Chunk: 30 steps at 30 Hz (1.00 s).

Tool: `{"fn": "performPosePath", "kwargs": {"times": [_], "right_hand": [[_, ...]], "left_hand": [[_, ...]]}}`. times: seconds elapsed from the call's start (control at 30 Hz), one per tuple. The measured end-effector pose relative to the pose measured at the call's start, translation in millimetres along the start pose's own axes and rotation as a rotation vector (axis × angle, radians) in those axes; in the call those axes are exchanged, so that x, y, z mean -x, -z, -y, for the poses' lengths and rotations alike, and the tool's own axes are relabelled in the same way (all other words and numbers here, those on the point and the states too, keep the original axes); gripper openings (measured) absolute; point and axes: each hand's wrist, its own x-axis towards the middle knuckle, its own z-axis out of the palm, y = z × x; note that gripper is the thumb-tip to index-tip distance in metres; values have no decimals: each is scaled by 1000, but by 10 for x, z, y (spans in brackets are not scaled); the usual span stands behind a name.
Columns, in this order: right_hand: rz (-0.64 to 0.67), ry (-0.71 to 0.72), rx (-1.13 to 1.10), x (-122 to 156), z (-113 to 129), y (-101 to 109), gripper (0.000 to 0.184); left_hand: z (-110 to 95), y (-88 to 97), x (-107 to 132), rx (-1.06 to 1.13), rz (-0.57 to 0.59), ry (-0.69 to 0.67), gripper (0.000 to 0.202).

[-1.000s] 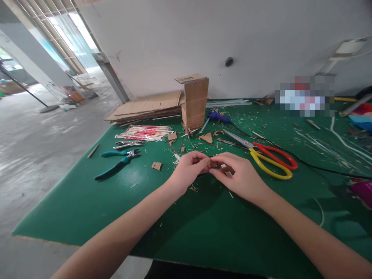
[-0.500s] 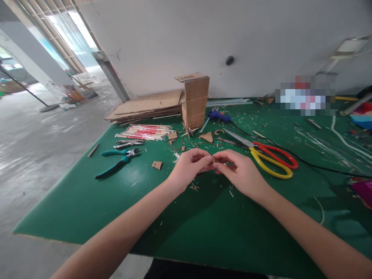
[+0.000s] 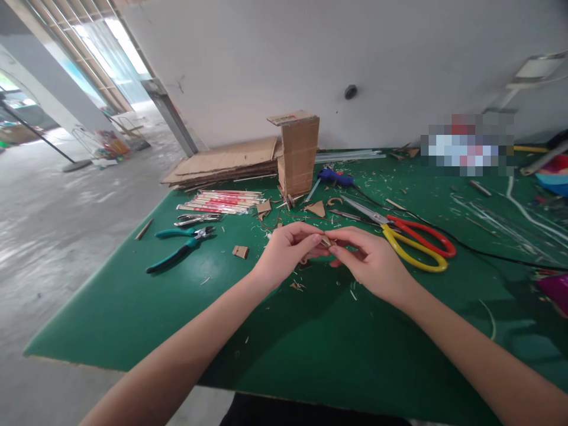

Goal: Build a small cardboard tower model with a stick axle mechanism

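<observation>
Between my fingertips is a small brown cardboard piece (image 3: 327,241), mostly covered by the fingers. My left hand (image 3: 290,251) pinches its left end, and my right hand (image 3: 370,263) pinches the right end. Both hands are raised a little over the middle of the green tabletop (image 3: 177,319). To the left of my left hand lies a small folded cardboard piece (image 3: 240,252). Large scissors (image 3: 415,239) with one red and one yellow handle rest just beyond my right hand. Behind the hands are cardboard offcuts (image 3: 316,208).
Teal-handled cutting pliers (image 3: 180,251) lie at left, below metal pliers (image 3: 197,219) and wrapped chopsticks (image 3: 222,201). An upright cardboard structure (image 3: 300,154) stands by stacked cardboard sheets (image 3: 226,160). A blue glue gun (image 3: 336,177) trails a black cable across the right side.
My fingers have shifted slightly on the cardboard piece, so more of it shows. My right hand has moved a touch to the right; the tools on the table have stayed put.
</observation>
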Motion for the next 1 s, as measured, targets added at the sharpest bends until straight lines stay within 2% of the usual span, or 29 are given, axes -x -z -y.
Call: {"fn": "performPosePath", "kwargs": {"times": [0.1, 0.27, 0.37, 0.5, 0.6, 0.7, 0.8, 0.83, 0.9, 0.93, 1.0], "right_hand": [[-18, 19, 54, -3, 0, -1, 22], [-16, 123, 229, 5, 9, -6, 17], [16, 195, 299, 8, -9, -17, 17], [-60, 254, 404, 11, -38, 6, 16], [-110, 289, 477, 23, -23, 37, 19], [-19, 335, 586, 31, 17, 47, 25], [120, 365, 718, 3, 40, 104, 42], [111, 357, 758, -14, 34, 153, 46], [11, 274, 876, -44, -3, 308, 44], [-38, 185, 970, -51, -35, 406, 40], [-31, -82, 1205, -41, -118, 609, 31]], "left_hand": [[-1, 16, -12, -48, 5, -16, 12], [-11, 62, -24, -324, -15, -96, 11], [-10, 60, -19, -412, -3, -148, 9], [-11, 46, -22, -348, -22, -139, 8], [-11, 68, -46, -248, -114, -143, 9], [-5, 119, -78, -226, -209, -177, 10], [3, 155, -97, -235, -246, -185, 10], [4, 158, -100, -229, -252, -180, 11], [4, 151, -99, -202, -255, -161, 11], [3, 143, -97, -186, -254, -149, 12], [1, 126, -92, -154, -257, -122, 15]]}}
